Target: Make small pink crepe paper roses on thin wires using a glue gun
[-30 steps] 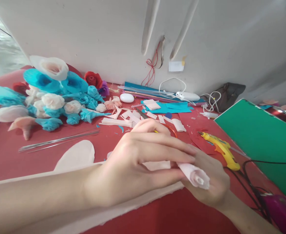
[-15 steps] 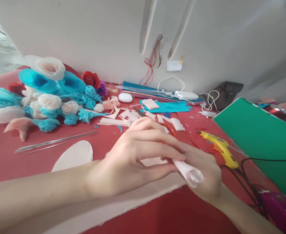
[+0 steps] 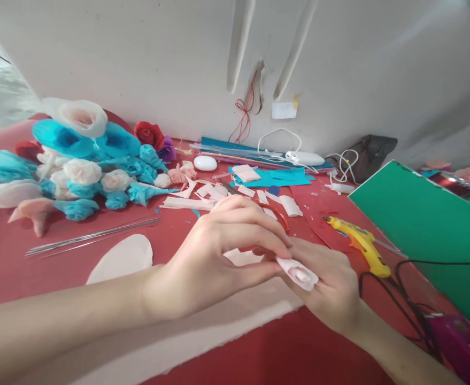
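Observation:
My left hand pinches a pale pink crepe paper rosebud between thumb and fingers. The bud is a rolled tube, and its open, spiralled end points toward me and to the right. Close behind it is my right hand, with its fingers curled in toward the bud's lower end, mostly hidden by the left hand. Under both wrists a long pale pink crepe paper strip lies on the red table. Its rounded end shows left of my left wrist.
Paper flowers in blue, white and pink pile up at the left. Near them lie thin wires. Paper scraps and orange-handled scissors sit beyond my hands. A yellow glue gun and green board are at the right.
The rosebud and both hands have shifted slightly left and up. The bud has turned, so more of its spiralled end faces me and less of its side shows.

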`<action>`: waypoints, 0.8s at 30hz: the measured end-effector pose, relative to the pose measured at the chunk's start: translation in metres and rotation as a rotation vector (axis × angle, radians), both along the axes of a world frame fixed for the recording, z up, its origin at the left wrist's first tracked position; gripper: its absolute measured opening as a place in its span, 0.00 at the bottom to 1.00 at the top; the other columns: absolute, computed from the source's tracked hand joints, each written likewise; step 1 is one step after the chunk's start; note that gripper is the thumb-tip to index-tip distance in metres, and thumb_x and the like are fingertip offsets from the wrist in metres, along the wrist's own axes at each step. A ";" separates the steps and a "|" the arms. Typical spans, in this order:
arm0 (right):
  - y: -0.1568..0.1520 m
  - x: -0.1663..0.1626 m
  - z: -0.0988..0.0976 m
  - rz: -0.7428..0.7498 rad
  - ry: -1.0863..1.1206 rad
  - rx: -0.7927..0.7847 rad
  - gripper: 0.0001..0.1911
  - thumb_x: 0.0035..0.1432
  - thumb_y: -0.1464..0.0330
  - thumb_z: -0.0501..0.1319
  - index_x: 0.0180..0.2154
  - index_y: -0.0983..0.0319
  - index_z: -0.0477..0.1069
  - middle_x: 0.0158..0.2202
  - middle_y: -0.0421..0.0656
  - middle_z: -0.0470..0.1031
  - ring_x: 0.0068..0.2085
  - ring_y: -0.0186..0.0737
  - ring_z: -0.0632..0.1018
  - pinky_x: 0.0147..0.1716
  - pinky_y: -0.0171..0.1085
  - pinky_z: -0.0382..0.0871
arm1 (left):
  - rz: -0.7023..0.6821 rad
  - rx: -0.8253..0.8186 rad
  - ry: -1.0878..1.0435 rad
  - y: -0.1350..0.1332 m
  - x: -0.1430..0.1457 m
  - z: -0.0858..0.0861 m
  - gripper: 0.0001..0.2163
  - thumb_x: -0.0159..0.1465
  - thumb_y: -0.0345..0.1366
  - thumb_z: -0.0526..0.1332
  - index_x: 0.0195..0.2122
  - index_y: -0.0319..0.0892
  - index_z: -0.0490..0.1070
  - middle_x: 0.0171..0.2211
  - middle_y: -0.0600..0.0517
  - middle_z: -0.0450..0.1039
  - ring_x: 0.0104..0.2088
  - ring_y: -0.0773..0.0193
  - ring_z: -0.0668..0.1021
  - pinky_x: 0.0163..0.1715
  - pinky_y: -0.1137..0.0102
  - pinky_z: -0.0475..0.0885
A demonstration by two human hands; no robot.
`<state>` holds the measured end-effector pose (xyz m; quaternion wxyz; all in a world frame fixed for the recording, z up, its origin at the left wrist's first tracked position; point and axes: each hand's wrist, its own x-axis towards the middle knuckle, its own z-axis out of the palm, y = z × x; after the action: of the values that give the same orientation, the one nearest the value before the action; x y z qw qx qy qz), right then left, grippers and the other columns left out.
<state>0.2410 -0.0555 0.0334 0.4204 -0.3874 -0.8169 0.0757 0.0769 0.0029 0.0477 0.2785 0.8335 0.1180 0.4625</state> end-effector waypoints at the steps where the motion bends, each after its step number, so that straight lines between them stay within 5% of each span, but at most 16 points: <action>1: 0.000 0.000 0.000 -0.004 -0.004 -0.003 0.07 0.55 0.77 0.56 0.35 0.66 0.71 0.33 0.43 0.75 0.34 0.32 0.76 0.33 0.26 0.71 | 0.001 -0.006 -0.002 0.000 0.000 0.000 0.03 0.52 0.29 0.66 0.27 0.38 0.73 0.29 0.52 0.76 0.33 0.68 0.75 0.40 0.71 0.69; 14: 0.007 0.005 0.004 0.032 -0.006 0.036 0.08 0.53 0.79 0.55 0.32 0.66 0.71 0.33 0.46 0.75 0.35 0.31 0.76 0.34 0.26 0.71 | -0.011 0.014 0.027 0.002 -0.001 -0.003 0.03 0.53 0.28 0.65 0.30 0.38 0.72 0.31 0.53 0.75 0.35 0.69 0.74 0.41 0.72 0.67; 24: 0.005 0.006 0.004 0.023 -0.054 0.107 0.06 0.57 0.72 0.56 0.33 0.66 0.71 0.33 0.45 0.75 0.35 0.31 0.76 0.33 0.26 0.71 | -0.015 0.003 0.024 0.001 0.000 -0.001 0.02 0.53 0.28 0.65 0.28 0.37 0.73 0.31 0.52 0.74 0.34 0.70 0.74 0.41 0.73 0.68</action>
<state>0.2471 -0.0509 0.0373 0.4175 -0.3567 -0.8353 0.0261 0.0767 0.0035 0.0465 0.2792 0.8404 0.1142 0.4503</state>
